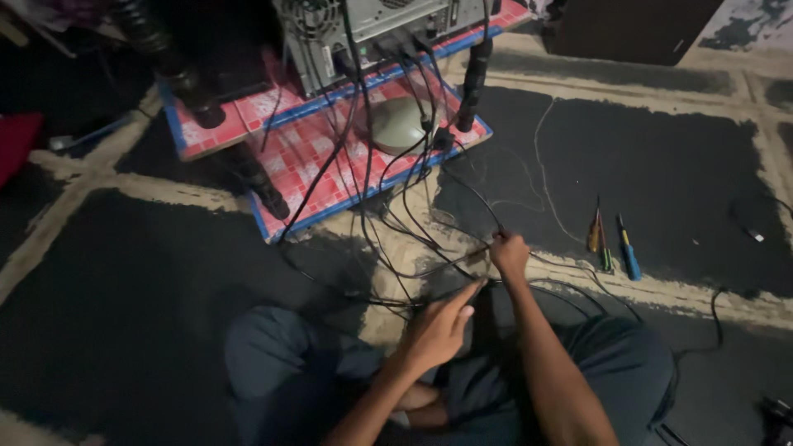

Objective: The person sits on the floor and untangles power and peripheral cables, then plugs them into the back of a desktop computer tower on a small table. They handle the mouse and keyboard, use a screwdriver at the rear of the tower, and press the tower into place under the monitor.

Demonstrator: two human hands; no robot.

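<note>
Two bare hands work low in the centre of the frame, above the person's crossed legs in dark trousers point(628, 372). The right hand point(510, 254) has its grip clamped on a thin black cable point(471, 192) that runs up and left toward the computer tower point(372, 33) at the top of the frame. The left hand point(440, 328), just below and left of the right, has its grip apart, the forefinger stretched out and touching another black cable point(388, 301) lying on the floor. More dark cables hang from the tower's back and tangle across a low shelf with a red and white chequered top and blue edge point(314, 157), where a grey domed object point(396, 124) rests. Right of centre, well apart from both hands, three screwdrivers point(610, 239) lie side by side on the dark mat point(661, 165), one with a blue handle. A thin pale wire point(541, 173) curls across the mat above them.
</note>
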